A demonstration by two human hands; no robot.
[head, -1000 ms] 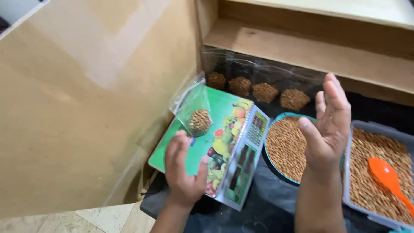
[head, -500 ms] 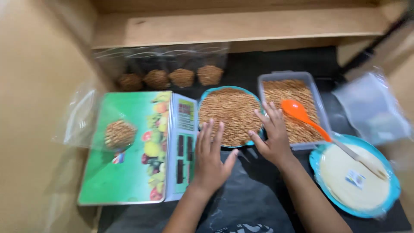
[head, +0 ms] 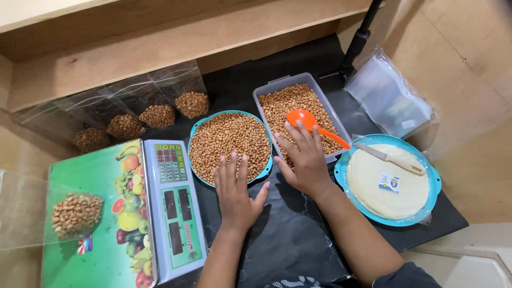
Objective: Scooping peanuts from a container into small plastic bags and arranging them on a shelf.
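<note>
We rest our left hand (head: 236, 193) flat and open by the round peanut bowl (head: 230, 142); our right hand (head: 304, 157), open, covers the peanut tray (head: 266, 89) beside the orange scoop (head: 305, 119)

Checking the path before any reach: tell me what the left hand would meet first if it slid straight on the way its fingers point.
The left hand points at the round blue bowl; its fingertips already seem to reach the near rim, so probably the peanuts come next.

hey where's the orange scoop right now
In the head view, the orange scoop lies in the clear tub of peanuts, right of the round blue bowl, with the right hand just touching its bowl end.
</note>
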